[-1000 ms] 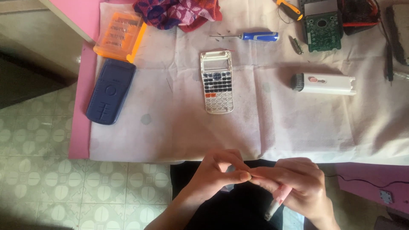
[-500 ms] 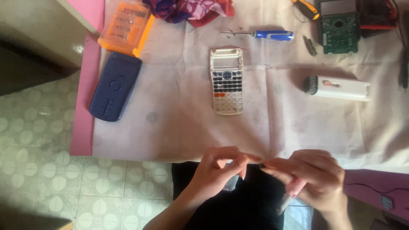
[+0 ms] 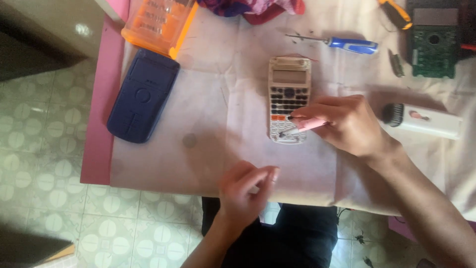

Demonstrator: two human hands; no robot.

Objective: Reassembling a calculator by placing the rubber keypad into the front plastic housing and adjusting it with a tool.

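A cream calculator (image 3: 288,89) lies upright in the middle of the white paper on the table. My right hand (image 3: 347,124) holds a thin pink-handled tool (image 3: 303,128), and its metal tip touches the calculator's lower keys. My left hand (image 3: 245,191) hovers at the table's near edge with the fingers pinched together on something small that I cannot make out.
A dark blue calculator cover (image 3: 143,94) lies at the left, with an orange plastic case (image 3: 159,22) behind it. A blue-handled screwdriver (image 3: 342,44), a green circuit board (image 3: 434,47), a white brush-tipped device (image 3: 421,120) and patterned cloth (image 3: 258,7) lie farther back.
My right hand has gone from my lap up to the calculator with the pink tool. My left hand stays near the table edge. The camera has moved closer.
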